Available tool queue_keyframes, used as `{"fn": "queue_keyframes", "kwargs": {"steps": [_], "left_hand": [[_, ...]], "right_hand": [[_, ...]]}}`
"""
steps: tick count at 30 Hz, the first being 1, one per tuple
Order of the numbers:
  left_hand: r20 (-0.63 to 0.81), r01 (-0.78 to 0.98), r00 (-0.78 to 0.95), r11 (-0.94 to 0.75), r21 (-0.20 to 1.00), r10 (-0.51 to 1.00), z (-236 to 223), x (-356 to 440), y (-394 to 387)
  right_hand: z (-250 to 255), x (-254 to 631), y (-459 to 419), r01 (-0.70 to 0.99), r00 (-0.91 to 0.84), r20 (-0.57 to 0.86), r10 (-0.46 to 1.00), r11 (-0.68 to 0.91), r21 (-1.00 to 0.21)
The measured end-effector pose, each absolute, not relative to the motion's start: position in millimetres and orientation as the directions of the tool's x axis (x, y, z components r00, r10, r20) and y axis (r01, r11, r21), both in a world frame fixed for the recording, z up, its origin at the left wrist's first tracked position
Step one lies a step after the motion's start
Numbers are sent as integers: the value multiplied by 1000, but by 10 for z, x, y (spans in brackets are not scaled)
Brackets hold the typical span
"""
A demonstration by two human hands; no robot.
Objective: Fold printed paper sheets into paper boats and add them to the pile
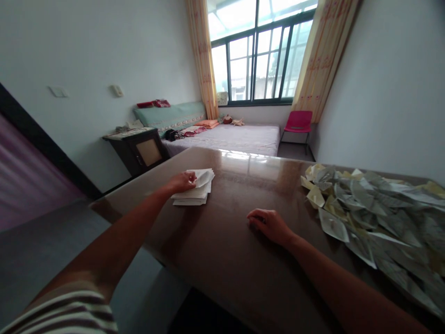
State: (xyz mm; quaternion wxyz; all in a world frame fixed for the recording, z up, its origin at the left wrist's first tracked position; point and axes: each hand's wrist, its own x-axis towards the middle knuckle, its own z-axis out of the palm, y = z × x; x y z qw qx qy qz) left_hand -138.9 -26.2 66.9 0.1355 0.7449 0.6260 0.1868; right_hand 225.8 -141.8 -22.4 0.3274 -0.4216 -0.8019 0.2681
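Note:
On the left part of the brown table point(222, 232) lies a small stack of white paper sheets point(191, 199). My left hand point(184, 181) is at the stack, its fingertips pinched on the top sheet, which is lifted and bent at that spot. My right hand point(269, 224) rests on the bare tabletop near the middle, fingers loosely curved with a gap under them and nothing visible in them. To its right spreads a large heap of folded paper pieces point(368, 208), white, grey and pale yellow, apart from my right hand.
Beyond the table stands a bed point(243, 134) with a green headboard point(174, 116). A dark bedside cabinet point(139, 148) is at the left, and a pink chair point(298, 121) at the right. Curtains point(203, 60) flank the window point(257, 60). The table's near edge runs below my arms.

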Motion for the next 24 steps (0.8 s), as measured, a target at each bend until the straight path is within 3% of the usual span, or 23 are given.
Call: {"fn": "queue_keyframes", "kwargs": {"steps": [9,17,24], "left_hand": [[191,869,25,-116,481,981,709,-1608,-333],[284,778,9,-185,600,959,313,-1629,-551],[378,667,15,-291,686,926,163,-1540,-622]], "right_hand": [[-197,2257,-1431,507,-436,312,844,517,-690],[-329,2163,-1457,581,-382,392,837,547,-603],[97,1332,-1177,615,-662,347,665,746,-256]]}}
